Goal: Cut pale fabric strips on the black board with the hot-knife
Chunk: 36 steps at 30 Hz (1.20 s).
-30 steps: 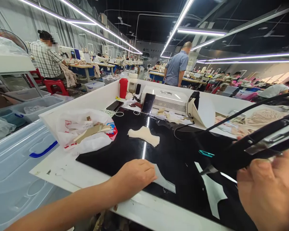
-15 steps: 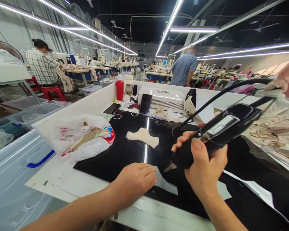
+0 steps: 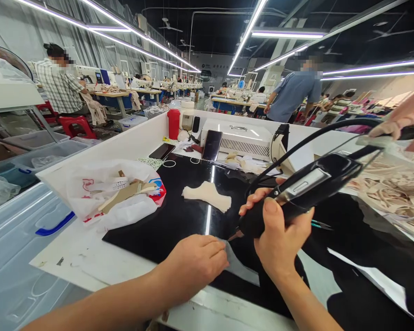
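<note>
My right hand (image 3: 283,234) is wrapped round a black corded power tool (image 3: 296,191) with a silver plate on its side. The short metal blade (image 3: 236,235) at its lower end points down-left, just beside my left fingertips. My left hand (image 3: 202,257) is closed, its fingers pressed together at the upper end of a translucent greyish piece (image 3: 241,266). That piece lies on a black sheet (image 3: 179,220). Whether the blade touches the piece, I cannot tell. Beyond my hands lies a cream shaped piece (image 3: 207,195).
Left stands a white plastic bag (image 3: 131,216) with scraps. Two phones, a red cup (image 3: 173,124) and a white vented box (image 3: 241,133) line the back. Right are a pale piece (image 3: 319,276), a white strip (image 3: 369,271) and fabric (image 3: 396,184). Another person's hand (image 3: 393,126) seems to be upper right.
The tool in my right hand has moved left, bringing its blade up to my left fingertips. The person in blue has shifted right. Green-tipped tweezers now show behind my right hand.
</note>
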{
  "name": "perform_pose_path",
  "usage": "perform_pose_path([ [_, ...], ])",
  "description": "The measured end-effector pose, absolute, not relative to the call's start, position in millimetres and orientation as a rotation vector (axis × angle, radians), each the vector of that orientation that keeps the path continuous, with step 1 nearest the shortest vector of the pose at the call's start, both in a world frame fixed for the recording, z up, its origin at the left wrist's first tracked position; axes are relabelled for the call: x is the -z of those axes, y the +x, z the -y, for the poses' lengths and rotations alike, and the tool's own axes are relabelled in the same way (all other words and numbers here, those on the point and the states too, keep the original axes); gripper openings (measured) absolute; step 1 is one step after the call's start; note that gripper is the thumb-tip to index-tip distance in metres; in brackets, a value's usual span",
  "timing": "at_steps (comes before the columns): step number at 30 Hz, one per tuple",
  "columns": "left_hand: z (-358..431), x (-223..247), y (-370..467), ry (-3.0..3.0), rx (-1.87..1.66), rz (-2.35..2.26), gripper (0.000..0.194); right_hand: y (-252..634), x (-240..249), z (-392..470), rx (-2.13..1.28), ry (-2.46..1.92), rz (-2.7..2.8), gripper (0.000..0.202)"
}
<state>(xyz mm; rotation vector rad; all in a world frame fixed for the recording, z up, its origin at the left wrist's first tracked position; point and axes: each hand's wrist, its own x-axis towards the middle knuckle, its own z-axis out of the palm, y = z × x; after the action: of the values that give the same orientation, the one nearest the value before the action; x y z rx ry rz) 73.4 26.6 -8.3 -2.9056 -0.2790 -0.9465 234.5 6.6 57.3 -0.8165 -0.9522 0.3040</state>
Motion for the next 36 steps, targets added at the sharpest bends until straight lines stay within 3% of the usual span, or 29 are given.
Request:
perform_pose_path([
  [11, -25.6, 7.5, 72.2, -2.889, 1.077, 0.315, 0.024, 230.3, -61.1, -6.0, -0.342, -0.824, 0.918, 0.038],
  [36, -23.4, 0.3, 69.6, -2.884, 0.947, 0.315, 0.022, 217.2, -56.9, -14.9, -0.444, -0.75, 0.897, 0.037],
])
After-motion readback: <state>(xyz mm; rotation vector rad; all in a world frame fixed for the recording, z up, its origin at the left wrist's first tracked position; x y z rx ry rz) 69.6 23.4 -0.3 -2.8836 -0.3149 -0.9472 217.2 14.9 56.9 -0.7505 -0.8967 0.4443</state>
